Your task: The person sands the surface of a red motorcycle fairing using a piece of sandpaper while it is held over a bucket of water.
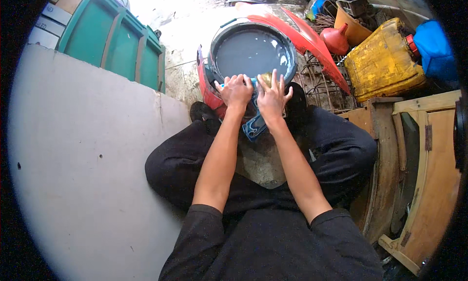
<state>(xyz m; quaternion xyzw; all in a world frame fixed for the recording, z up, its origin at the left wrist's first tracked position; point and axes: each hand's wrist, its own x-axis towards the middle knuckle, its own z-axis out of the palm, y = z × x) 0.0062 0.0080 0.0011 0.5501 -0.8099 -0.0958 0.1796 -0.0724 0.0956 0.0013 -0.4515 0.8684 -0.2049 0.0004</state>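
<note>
My left hand [235, 90] is closed over the upper end of a blue piece with a swirled pattern [254, 127], which hangs down between my forearms. My right hand [272, 99] is beside it, fingers spread, at the near rim of a dark round tub [212, 61] of grey water. A small yellowish-brown lump, perhaps a sponge [266, 78], shows between the right fingers. Whether those fingers press on it is hard to tell. Both hands partly hide the blue piece's top.
Red curved panels [319, 61] lie around the tub. To the right are a red funnel [335, 38], a yellow jerrycan [385, 61], a blue bag [436, 49] and wooden furniture [438, 149]. A white wall [92, 154] and green panelled frame [107, 37] border the left.
</note>
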